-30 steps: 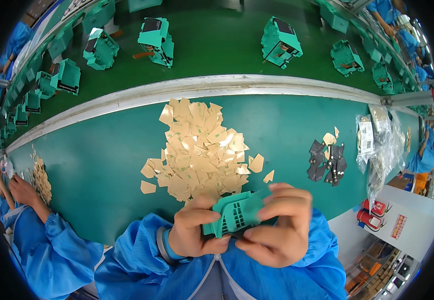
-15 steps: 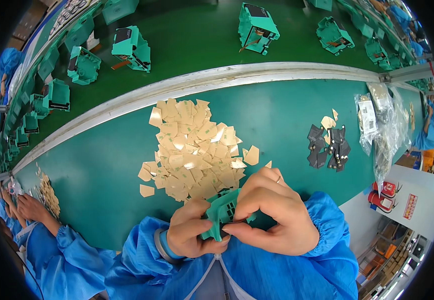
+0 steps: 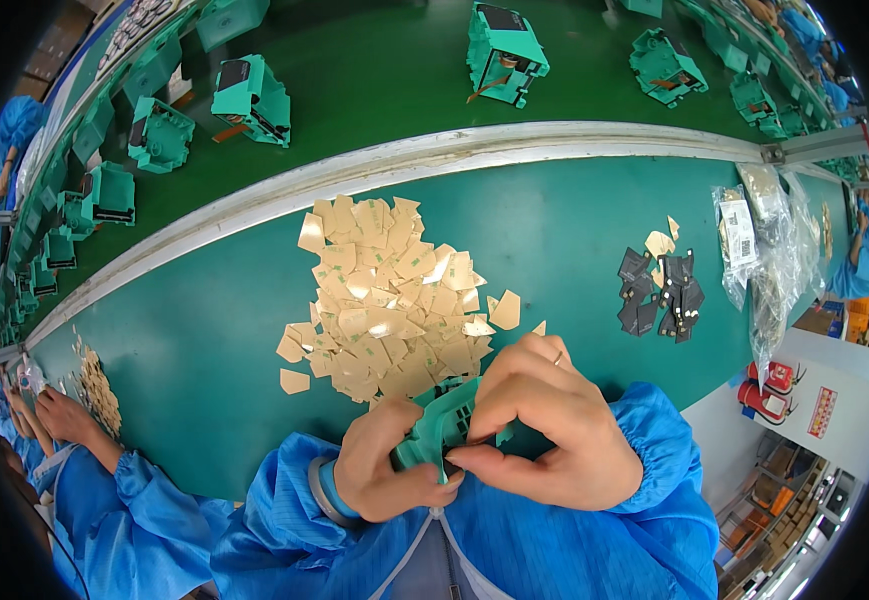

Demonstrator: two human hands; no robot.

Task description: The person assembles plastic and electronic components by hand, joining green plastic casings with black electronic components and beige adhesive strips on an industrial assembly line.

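Observation:
Close to my body, my left hand is closed round a green plastic housing with small square openings in its wall. My right hand meets the housing's right side, thumb and index finger pinched together at its near edge. A small dark part shows by those fingertips; what they grip is too hidden to make out. Just beyond the housing lies a heap of tan, angular adhesive-backed sheets, and one small tan piece shows above my right knuckles.
Black flat pieces lie to the right, near clear plastic bags. Past a metal rail, similar green housings stand on a green belt. A co-worker's hand is at far left; fire extinguishers are at right.
My left fingers have shifted on the housing, the thumb lying lower and more of its left side showing. My right hand keeps its pinch. Housings on the belt have moved slightly left.

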